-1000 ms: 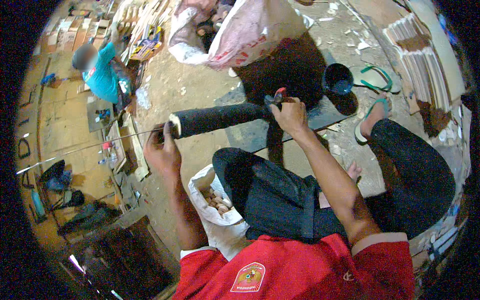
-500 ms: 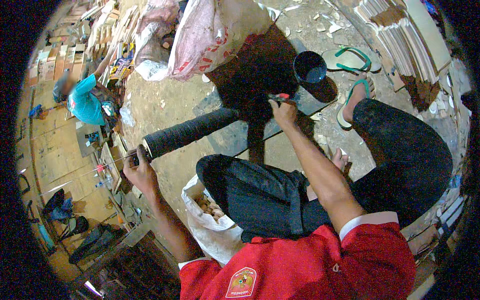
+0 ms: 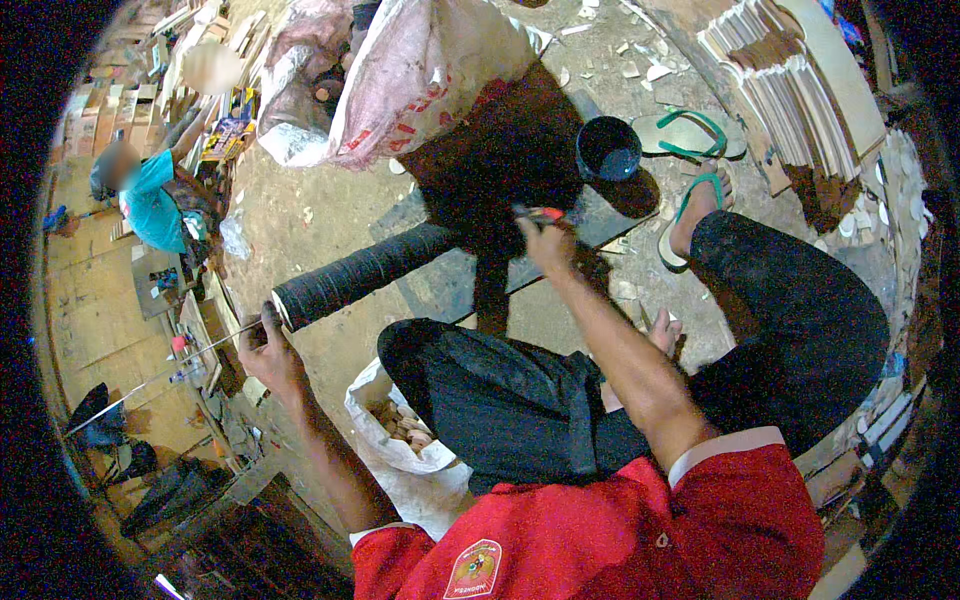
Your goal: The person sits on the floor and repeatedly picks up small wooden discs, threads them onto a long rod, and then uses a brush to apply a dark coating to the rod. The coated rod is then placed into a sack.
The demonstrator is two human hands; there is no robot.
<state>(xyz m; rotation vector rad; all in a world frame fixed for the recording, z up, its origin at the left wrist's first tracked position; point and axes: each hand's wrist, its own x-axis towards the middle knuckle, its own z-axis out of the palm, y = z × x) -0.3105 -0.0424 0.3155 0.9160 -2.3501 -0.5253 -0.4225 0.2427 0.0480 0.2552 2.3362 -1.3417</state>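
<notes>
A long black cylinder (image 3: 365, 274), ringed with seams like a stack of discs, lies tilted across the middle, its far end lost in dark shadow. A thin metal rod (image 3: 160, 378) sticks out of its near left end. The fingers of my left hand (image 3: 274, 362) are closed on this rod, right beside the cylinder's end face. Past the cylinder's far end, my right hand (image 3: 549, 247) is closed on a small tool with a red part (image 3: 548, 214); its dark tip is too unclear to name. A dark bucket (image 3: 608, 150) stands just beyond that hand.
A big pinkish-white sack (image 3: 425, 95) stands ahead. By my bent knee is a white sack (image 3: 440, 462) holding small wooden pieces (image 3: 408, 428). A co-worker in a teal shirt (image 3: 155, 205) sits at the left. Stacked cut boards (image 3: 800, 115) and a loose flip-flop (image 3: 700, 136) lie right.
The whole view has shifted slightly. My right hand has come a little nearer to me. The cylinder's seams look sharper now. My left hand stays on the rod.
</notes>
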